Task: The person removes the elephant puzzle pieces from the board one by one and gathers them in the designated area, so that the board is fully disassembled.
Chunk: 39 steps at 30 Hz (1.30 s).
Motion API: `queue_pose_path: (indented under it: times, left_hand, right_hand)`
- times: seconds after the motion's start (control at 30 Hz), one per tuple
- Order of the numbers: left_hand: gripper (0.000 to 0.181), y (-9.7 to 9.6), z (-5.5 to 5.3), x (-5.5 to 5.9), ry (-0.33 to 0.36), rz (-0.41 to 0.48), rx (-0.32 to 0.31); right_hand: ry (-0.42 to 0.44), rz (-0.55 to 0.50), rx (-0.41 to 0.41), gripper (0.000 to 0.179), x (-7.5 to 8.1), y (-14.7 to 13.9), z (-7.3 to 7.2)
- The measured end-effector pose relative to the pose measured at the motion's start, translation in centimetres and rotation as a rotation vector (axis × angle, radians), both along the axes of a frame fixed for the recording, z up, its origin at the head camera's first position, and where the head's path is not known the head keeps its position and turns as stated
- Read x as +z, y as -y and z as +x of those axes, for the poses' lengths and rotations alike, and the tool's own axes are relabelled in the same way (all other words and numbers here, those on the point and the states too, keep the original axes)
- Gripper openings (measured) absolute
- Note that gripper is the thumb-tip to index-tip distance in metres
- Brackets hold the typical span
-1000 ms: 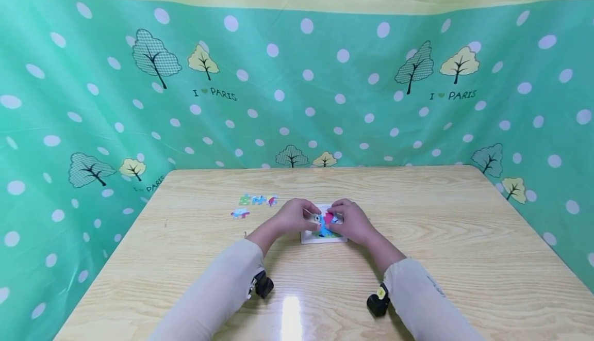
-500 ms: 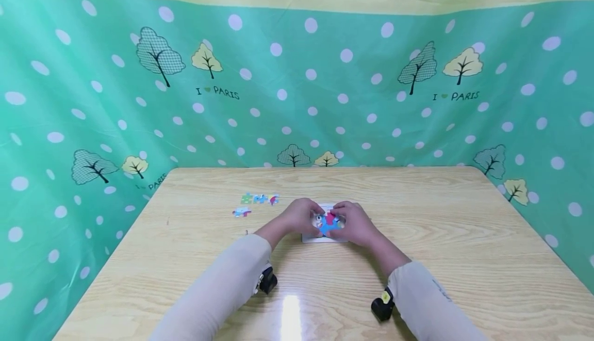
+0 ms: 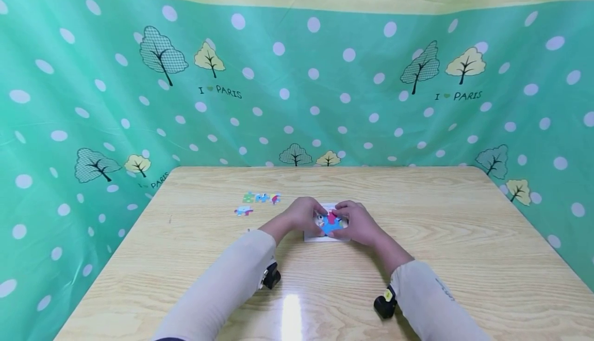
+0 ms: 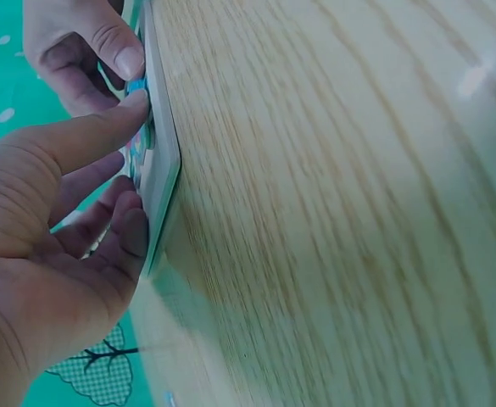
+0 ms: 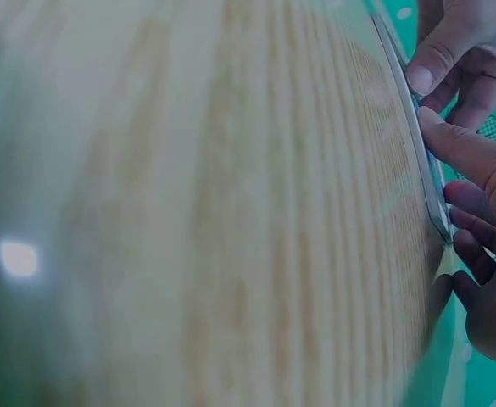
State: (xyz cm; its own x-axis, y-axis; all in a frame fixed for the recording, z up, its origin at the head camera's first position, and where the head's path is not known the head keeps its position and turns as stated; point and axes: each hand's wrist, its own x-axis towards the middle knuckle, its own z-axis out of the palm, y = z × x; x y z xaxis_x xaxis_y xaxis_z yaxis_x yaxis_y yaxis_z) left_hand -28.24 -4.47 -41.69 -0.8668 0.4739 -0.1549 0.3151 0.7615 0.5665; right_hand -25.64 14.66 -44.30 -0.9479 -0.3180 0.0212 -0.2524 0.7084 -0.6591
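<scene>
A white puzzle board (image 3: 317,239) lies flat on the table, with joined jigsaw pieces (image 3: 331,225) in blue and red on it. From the left, my left hand (image 3: 301,214) grips their edge between thumb and curled fingers. Opposite it, my right hand (image 3: 363,225) does the same on the right side. Both thumbs come close together at the near edge, as the left wrist view shows beside the board (image 4: 164,153). The fingers cover much of the picture. Seen edge-on in the right wrist view, the board (image 5: 400,85) hides most of the pieces.
Left of the board lie loose jigsaw pieces: a green one (image 3: 248,197), a blue one (image 3: 262,197), a yellow and pink one (image 3: 275,198), and a white and pink one (image 3: 243,210) nearer. The wooden table (image 3: 441,258) meets a green dotted curtain (image 3: 260,124) behind.
Both hands stay at the board with small finger shifts. Their thumbs have moved nearer the board's front, and the blue pieces between them now cover the green part seen earlier. The view shifted slightly.
</scene>
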Motion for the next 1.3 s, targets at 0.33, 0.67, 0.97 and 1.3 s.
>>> queue_pose_path:
  times: [0.33,0.67,0.97,1.3]
  left_hand:
    - [0.060,-0.1,-0.4,0.1,0.079,-0.007,0.035]
    - [0.049,0.3,-0.5,-0.5,0.075,0.096,0.053]
    - [0.062,0.3,-0.4,-0.8,0.096,0.154,0.095]
    - [0.058,0.5,-0.3,-1.2,0.104,0.205,0.093]
  right_hand:
    - [0.009,-0.001,-0.002,0.059,0.0,0.1,0.0]
    - [0.026,-0.009,0.003,0.061,0.2,-0.1,0.1]
    - [0.023,-0.018,0.010,0.060,0.0,-0.2,0.1]
    - [0.013,-0.017,0.019,0.060,-0.1,-0.2,0.1]
